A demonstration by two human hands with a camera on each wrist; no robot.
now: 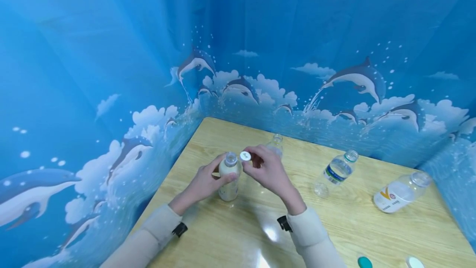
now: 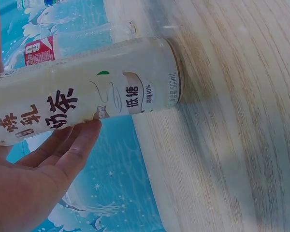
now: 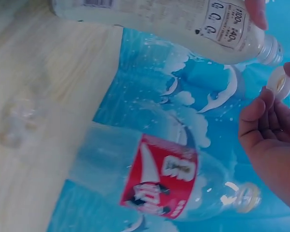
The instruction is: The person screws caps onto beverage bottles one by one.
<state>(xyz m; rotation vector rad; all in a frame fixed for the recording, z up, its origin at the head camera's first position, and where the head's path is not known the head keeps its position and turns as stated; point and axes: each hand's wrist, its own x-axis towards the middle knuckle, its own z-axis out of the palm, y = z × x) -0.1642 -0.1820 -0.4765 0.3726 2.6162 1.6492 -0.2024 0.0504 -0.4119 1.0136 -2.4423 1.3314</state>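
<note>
My left hand (image 1: 202, 183) grips an uncapped milk tea bottle (image 2: 87, 89) with a cream-coloured wrap, thumb and fingers around its upper part. The bottle stands upright on the wooden table, its bare neck showing in the head view. Just right of that neck, my right hand (image 1: 267, 169) pinches a white bottle cap (image 1: 245, 156) between thumb and fingers. In the right wrist view the cap's hollow underside shows, and it is apart from the bottle mouth. Behind the right hand stands a clear bottle with a red label (image 3: 159, 179), also without a cap.
To the right on the table (image 1: 223, 235) are a clear bottle with a blue-green label (image 1: 337, 169) and a wider bottle with a white label (image 1: 395, 195), both uncapped. A green cap (image 1: 365, 262) and a white cap (image 1: 414, 262) lie near the front. A dolphin-print curtain (image 1: 238, 53) borders the table.
</note>
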